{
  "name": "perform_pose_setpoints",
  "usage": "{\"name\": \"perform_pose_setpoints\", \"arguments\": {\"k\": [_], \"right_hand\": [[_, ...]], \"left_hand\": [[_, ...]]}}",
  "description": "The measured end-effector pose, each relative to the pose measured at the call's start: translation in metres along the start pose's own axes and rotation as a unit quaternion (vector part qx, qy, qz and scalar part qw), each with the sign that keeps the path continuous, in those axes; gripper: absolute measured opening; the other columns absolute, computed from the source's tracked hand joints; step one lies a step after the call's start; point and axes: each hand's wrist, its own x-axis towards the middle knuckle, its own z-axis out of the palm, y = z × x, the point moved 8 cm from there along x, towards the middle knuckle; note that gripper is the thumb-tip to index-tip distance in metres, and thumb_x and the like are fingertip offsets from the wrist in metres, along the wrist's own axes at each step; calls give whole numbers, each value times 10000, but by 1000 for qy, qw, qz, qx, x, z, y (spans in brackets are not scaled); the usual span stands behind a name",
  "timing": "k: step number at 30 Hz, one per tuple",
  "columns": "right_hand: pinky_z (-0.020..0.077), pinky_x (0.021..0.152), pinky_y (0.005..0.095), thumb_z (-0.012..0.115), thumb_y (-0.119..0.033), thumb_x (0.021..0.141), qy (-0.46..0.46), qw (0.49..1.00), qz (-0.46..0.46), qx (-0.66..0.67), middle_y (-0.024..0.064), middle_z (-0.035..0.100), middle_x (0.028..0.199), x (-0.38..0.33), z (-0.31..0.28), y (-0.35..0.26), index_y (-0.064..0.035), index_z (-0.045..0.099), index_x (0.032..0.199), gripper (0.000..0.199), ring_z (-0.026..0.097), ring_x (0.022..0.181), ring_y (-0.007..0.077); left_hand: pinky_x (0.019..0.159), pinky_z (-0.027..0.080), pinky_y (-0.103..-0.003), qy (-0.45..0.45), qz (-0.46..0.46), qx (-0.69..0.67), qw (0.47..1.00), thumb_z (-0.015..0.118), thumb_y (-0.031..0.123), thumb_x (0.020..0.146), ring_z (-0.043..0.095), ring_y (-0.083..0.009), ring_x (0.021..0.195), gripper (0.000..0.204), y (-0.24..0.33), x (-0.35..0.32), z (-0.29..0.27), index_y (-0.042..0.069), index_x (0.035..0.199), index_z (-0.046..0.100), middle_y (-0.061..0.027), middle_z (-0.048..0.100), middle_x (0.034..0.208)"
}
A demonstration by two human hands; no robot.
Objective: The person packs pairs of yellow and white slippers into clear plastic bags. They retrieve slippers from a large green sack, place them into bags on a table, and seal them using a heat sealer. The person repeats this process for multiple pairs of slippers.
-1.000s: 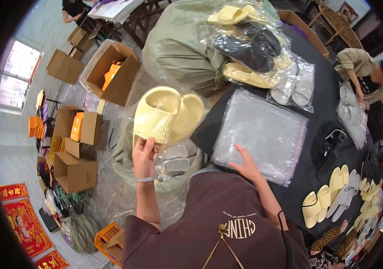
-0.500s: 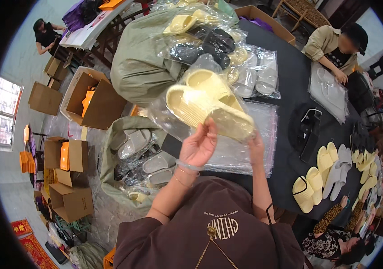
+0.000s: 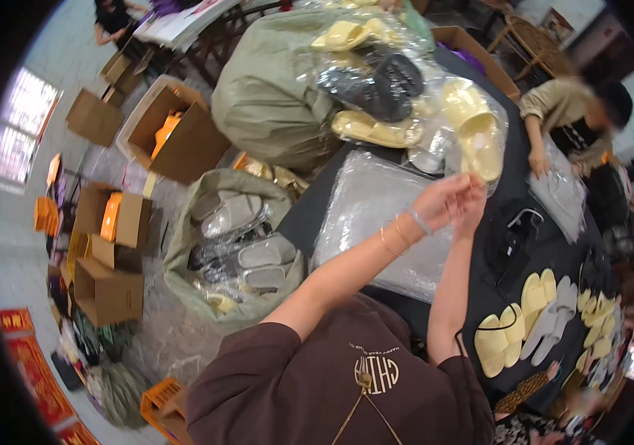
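A clear plastic bag with yellow slippers (image 3: 471,133) extends away from my two hands, above other bagged pairs. My left hand (image 3: 441,202) is closed at the bag's near end, its fingers pinched together. Right beside it, partly behind it, my right hand (image 3: 469,215) is closed on the same end; its fingertips are partly hidden. Under my forearms lies a stack of flat clear plastic bags (image 3: 372,215) on the dark table (image 3: 491,230). Bagged black slippers (image 3: 384,85) and a bagged yellow slipper (image 3: 376,130) lie just beyond.
An open green sack (image 3: 183,289) of bagged grey slippers stands to my left, with a full green sack (image 3: 272,89) behind it. Unbagged yellow slippers (image 3: 499,341) and grey slippers (image 3: 550,319) lie at the right. Across the table a person (image 3: 573,119) handles a clear bag.
The bagged yellow slippers have swung away from me and to the right. My left hand has moved right, from the slippers to the bag's near end beside my right hand.
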Motion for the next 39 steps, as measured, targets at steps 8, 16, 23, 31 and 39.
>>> {"name": "perform_pose_setpoints", "arguments": {"k": [8, 16, 23, 31, 39], "right_hand": [[422, 910, 310, 492, -213, 941, -25, 959, 103, -263, 106, 578, 1163, -91, 17, 56, 18, 461, 1251, 388, 554, 1056, 197], [466, 792, 320, 492, -101, 915, -259, 838, 71, -475, 106, 635, 951, -263, 64, 94, 24, 588, 1067, 219, 601, 874, 212], [408, 835, 377, 553, -46, 828, -384, 714, -100, -577, 118, 575, 1028, -285, 101, 123, -26, 597, 1050, 227, 539, 956, 290], [343, 840, 411, 504, -98, 852, -353, 618, -196, -674, 104, 516, 1006, -302, 82, 149, -87, 539, 1127, 277, 472, 968, 285], [350, 824, 404, 518, -62, 828, -348, 605, -202, -688, 105, 510, 984, -298, 77, 155, -97, 521, 1123, 297, 473, 929, 281]], "left_hand": [[727, 445, -254, 358, 124, 193, 905, 529, 255, 920, 583, -134, 909, 338, 43, -264, -181, 41, 1181, 511, -51, 587, 1028], [824, 444, -338, 642, 262, 42, 719, 588, 211, 879, 562, -194, 1029, 424, 58, -534, -378, 32, 1233, 439, -70, 579, 1117], [983, 310, -506, 682, 259, -33, 683, 702, 305, 789, 395, -282, 1238, 830, 75, -539, -509, 5, 1384, 207, -124, 413, 1340], [1048, 268, -468, 924, -55, 362, 109, 618, 768, 570, 221, -347, 1345, 1242, 196, -620, -471, -29, 1401, 152, -251, 246, 1424], [1048, 263, -447, 910, -50, 248, 327, 541, 814, 592, 335, -389, 1281, 1277, 228, -680, -543, -46, 1405, 59, -279, 282, 1401]]}}
